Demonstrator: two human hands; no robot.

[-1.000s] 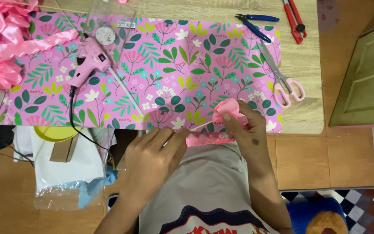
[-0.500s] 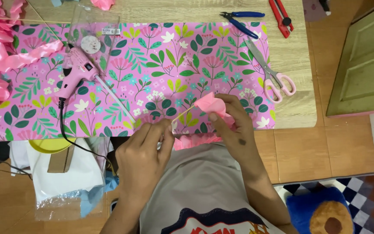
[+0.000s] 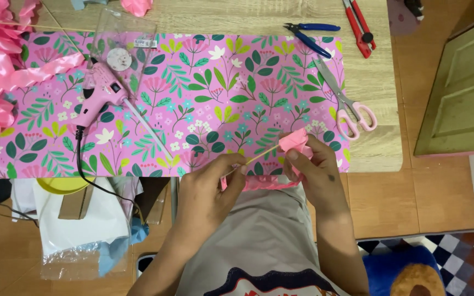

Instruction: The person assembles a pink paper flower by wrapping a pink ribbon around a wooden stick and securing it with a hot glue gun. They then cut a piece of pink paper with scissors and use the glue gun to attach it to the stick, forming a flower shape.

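Pink folded ribbon rosebud (image 3: 294, 141) at the floral mat's (image 3: 204, 87) near edge, pinched in right hand (image 3: 316, 172), thin wooden skewer (image 3: 254, 159) gripped by left hand (image 3: 215, 183), pink glue gun (image 3: 99, 93) well apart

We see the glue gun (image 3: 99, 94) lying on the patterned sheet (image 3: 204, 98) at its left part, ribbon (image 3: 6, 77) further left, scissors (image 3: 349, 107) at its right edge, and pliers (image 3: 311, 35) behind them on the table (image 3: 248, 16).
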